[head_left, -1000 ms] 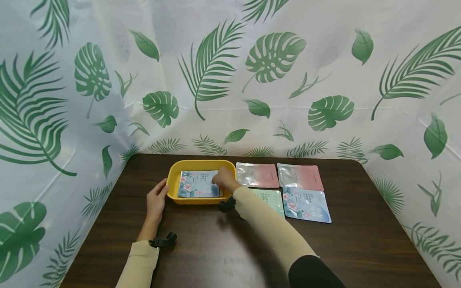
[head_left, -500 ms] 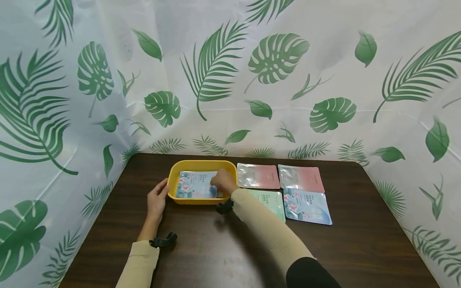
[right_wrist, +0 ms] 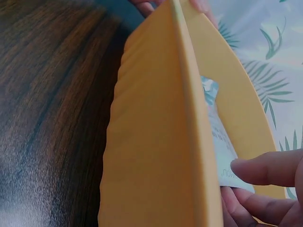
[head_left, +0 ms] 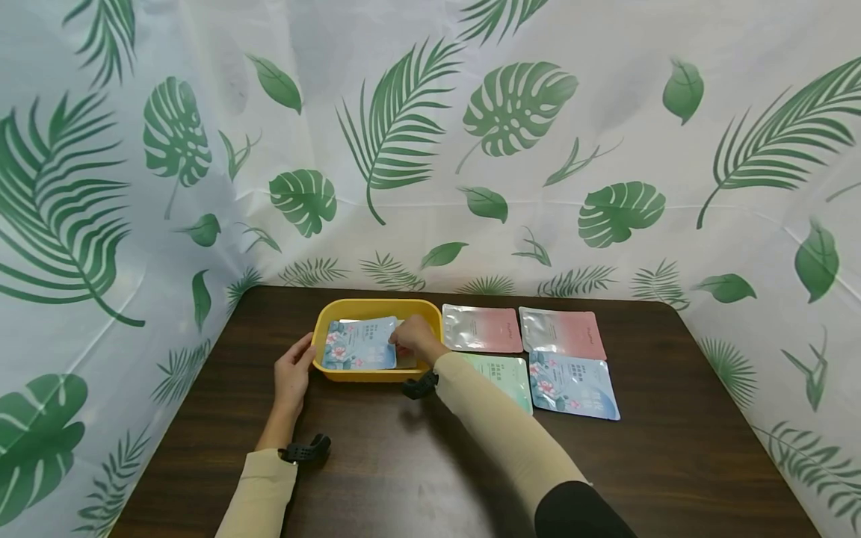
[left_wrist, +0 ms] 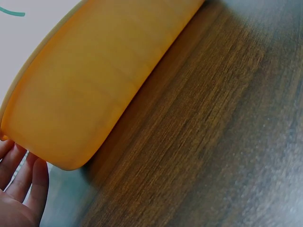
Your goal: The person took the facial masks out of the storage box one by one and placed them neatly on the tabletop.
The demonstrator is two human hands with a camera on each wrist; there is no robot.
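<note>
A yellow plastic basket (head_left: pixel 377 377) stands near the table's far edge. My left hand (head_left: pixel 293 373) is at its left end, with the fingertips touching the end wall in the left wrist view. Inside the basket, my right hand (head_left: pixel 418 340) pinches the right edge of a blue floral sheet mask packet (head_left: pixel 356 347). In the right wrist view the thumb (right_wrist: pixel 265 170) lies on top of this packet and the fingers are beneath it. Part of a paler packet (head_left: pixel 406 359) shows underneath; the rest is hidden.
Right of the basket lie two pink packets (head_left: pixel 481 329) (head_left: pixel 563 333), a green packet (head_left: pixel 504 379) partly covered by my right forearm, and another blue packet (head_left: pixel 575 385). A leaf-patterned sheet (head_left: pixel 417 246) hangs behind the dark wooden table (head_left: pixel 377 463).
The pinched blue packet has slid left inside the basket and tilted slightly, uncovering more of what lies beneath it. My right hand has moved a little left; the left hand stays at the basket's end.
</note>
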